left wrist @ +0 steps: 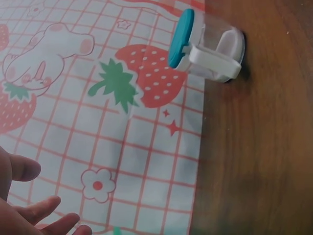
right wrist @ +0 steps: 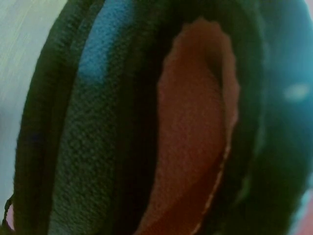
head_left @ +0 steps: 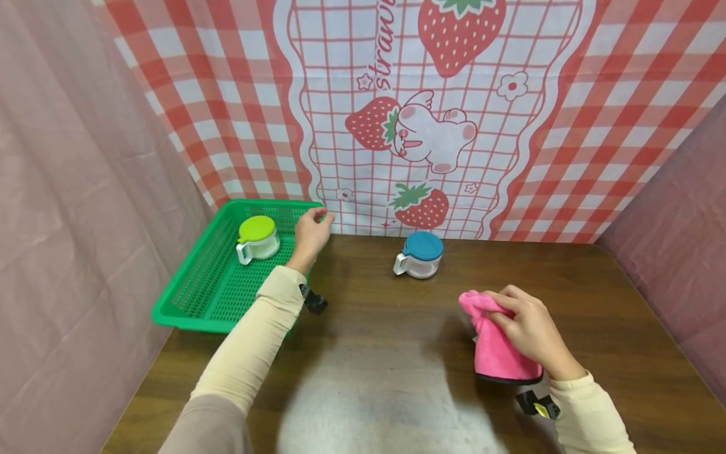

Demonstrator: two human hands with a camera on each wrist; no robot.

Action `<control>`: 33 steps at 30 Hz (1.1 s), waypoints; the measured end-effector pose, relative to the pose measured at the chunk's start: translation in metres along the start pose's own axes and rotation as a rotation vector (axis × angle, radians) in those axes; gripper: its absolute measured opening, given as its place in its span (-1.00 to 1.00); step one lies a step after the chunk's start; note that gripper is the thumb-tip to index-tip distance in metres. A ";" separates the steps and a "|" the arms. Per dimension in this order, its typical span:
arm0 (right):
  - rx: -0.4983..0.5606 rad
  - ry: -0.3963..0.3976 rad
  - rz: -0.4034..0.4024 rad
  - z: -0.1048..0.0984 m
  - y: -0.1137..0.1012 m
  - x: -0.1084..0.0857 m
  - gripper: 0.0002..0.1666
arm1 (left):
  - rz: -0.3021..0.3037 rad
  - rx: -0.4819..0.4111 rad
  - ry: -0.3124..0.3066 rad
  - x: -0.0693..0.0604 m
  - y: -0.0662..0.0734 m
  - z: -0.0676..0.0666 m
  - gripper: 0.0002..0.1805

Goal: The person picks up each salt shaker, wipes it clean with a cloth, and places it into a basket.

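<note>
In the head view my left hand [head_left: 313, 234] is over the right rim of the green basket [head_left: 195, 325], fingers loosely bent and holding nothing; the left wrist view shows its fingers [left wrist: 41, 211] spread apart. Inside the basket sits a clear jar with a lime-green lid [head_left: 258, 229] and white handle. A similar jar with a blue lid [head_left: 423, 246] stands on the table, between my hands. My right hand [head_left: 527, 325] pinches the gathered top of a pink cloth [head_left: 499, 353] with a dark edge. Cloth folds [right wrist: 193, 112] fill the right wrist view, hiding the fingers.
The brown wooden table [head_left: 363, 353] meets a red-and-white checked cloth with strawberry prints [head_left: 422, 208] at the back. Pink curtains [head_left: 74, 221] hang at the left and right sides.
</note>
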State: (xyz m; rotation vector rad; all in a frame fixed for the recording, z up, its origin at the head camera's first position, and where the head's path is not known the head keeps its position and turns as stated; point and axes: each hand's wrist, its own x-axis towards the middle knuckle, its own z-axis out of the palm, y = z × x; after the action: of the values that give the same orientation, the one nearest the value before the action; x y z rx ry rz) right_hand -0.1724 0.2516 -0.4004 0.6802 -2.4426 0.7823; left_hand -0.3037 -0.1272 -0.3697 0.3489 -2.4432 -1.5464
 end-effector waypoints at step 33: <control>-0.006 -0.006 0.003 -0.001 0.001 -0.003 -0.60 | 0.056 0.003 0.022 -0.031 -0.001 0.056 -0.65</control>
State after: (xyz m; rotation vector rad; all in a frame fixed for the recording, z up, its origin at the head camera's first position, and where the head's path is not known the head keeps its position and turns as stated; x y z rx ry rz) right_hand -0.1703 0.2540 -0.4021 0.6782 -2.4512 0.7753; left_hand -0.2917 -0.0699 -0.3962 0.2944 -2.4173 -1.5086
